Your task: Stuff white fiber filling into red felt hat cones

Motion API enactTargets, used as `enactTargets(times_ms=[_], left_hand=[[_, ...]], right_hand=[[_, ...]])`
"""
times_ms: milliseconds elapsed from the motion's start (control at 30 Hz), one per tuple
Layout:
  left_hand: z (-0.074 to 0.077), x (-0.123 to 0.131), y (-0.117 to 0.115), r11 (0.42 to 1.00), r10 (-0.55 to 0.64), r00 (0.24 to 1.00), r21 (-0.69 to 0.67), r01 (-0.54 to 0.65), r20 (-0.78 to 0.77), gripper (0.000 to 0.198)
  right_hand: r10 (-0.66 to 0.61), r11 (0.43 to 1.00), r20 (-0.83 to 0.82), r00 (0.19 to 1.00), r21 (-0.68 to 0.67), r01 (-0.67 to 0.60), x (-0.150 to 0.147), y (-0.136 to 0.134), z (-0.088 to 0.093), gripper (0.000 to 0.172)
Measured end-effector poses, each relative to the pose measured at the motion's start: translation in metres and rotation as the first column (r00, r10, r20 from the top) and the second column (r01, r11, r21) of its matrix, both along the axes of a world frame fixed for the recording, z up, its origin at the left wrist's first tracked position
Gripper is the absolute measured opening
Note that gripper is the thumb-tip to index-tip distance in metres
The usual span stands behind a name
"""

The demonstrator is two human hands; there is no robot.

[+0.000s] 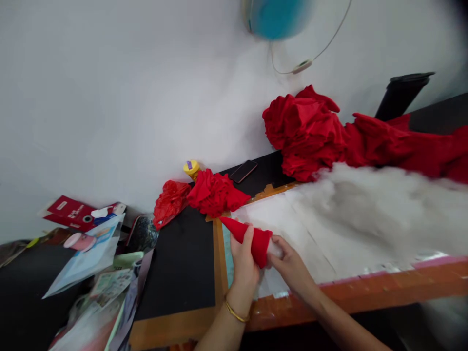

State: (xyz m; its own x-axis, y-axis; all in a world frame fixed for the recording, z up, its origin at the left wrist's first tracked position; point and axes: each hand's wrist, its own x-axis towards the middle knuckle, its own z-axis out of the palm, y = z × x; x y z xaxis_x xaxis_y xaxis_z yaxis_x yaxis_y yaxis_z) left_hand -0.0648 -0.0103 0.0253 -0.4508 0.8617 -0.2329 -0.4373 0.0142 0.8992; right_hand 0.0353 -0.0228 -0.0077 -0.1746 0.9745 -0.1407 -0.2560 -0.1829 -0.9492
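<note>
A small red fabric cone (260,246) points up and to the left over the near left part of the work surface. Around its middle, the fingers of my left hand (243,256) are closed. At the cone's open right end, my right hand (288,261) pinches a tuft of white stuffing (275,249), part of which sits at the opening. A large heap of white fluff (383,209) lies to the right. Just beyond the cone's tip is a small pile of red fabric pieces (217,192).
Big red fabric piles (307,131) lie at the back right. A phone (243,171), a yellow-lidded container (191,168) and a red plastic bag (170,201) are along the wall. Papers and a pink jar (80,242) clutter the left. Orange tape (365,287) covers the front edge.
</note>
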Motion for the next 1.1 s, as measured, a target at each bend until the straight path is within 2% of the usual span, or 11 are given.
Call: enactTargets(times_ms=[100, 200, 333, 467, 533, 633, 700, 800, 967, 1033, 1100], left_hand=[[-0.009, 0.012, -0.008, 0.997, -0.081, 0.996, -0.014, 0.08, -0.038, 0.047], [-0.017, 0.019, -0.014, 0.997, -0.076, 0.994, 0.017, 0.077, -0.075, 0.054], [-0.019, 0.02, -0.014, 0.998, -0.054, 0.997, -0.013, 0.054, -0.052, 0.053], [-0.023, 0.015, -0.013, 0.997, -0.073, 0.996, -0.027, 0.071, -0.055, 0.048], [-0.027, 0.013, -0.015, 0.994, -0.11, 0.992, -0.017, 0.109, -0.067, 0.046], [-0.031, 0.008, -0.018, 0.973, -0.224, 0.97, 0.029, 0.228, -0.093, 0.042], [-0.03, 0.005, -0.019, 0.942, -0.318, 0.943, 0.076, 0.326, -0.095, 0.039], [-0.027, 0.001, -0.021, 0.905, -0.406, 0.912, 0.109, 0.411, -0.062, 0.038], [-0.025, -0.005, -0.024, 0.899, -0.434, 0.9, 0.056, 0.435, -0.021, 0.044], [-0.026, -0.005, -0.024, 0.908, -0.417, 0.908, 0.034, 0.417, 0.024, 0.044], [-0.028, -0.005, -0.022, 0.935, -0.354, 0.927, 0.012, 0.355, 0.123, 0.042]], right_hand=[[0.03, 0.996, -0.177, 0.984, -0.078, -0.045, -0.009, -0.001, 0.004, 0.027], [0.024, 0.989, -0.366, 0.93, -0.125, -0.075, -0.015, 0.0, 0.01, 0.029], [0.017, 0.971, -0.459, 0.888, -0.204, -0.124, -0.017, -0.001, 0.011, 0.036], [0.049, 0.97, -0.529, 0.847, -0.176, -0.166, -0.014, -0.001, 0.002, 0.037], [0.086, 0.977, -0.481, 0.872, -0.131, -0.169, -0.01, 0.001, -0.003, 0.036], [0.239, 0.966, -0.298, 0.924, -0.025, -0.258, -0.001, 0.005, -0.008, 0.034], [0.333, 0.943, -0.158, 0.93, 0.048, -0.33, 0.006, 0.007, -0.007, 0.032], [0.367, 0.924, -0.035, 0.93, 0.127, -0.36, 0.013, 0.01, 0.0, 0.03], [0.383, 0.898, 0.053, 0.922, 0.214, -0.385, 0.015, 0.013, 0.007, 0.022], [0.404, 0.892, 0.051, 0.913, 0.199, -0.406, 0.013, 0.013, 0.005, 0.021], [0.39, 0.911, 0.003, 0.921, 0.145, -0.386, 0.01, 0.011, 0.001, 0.021]])
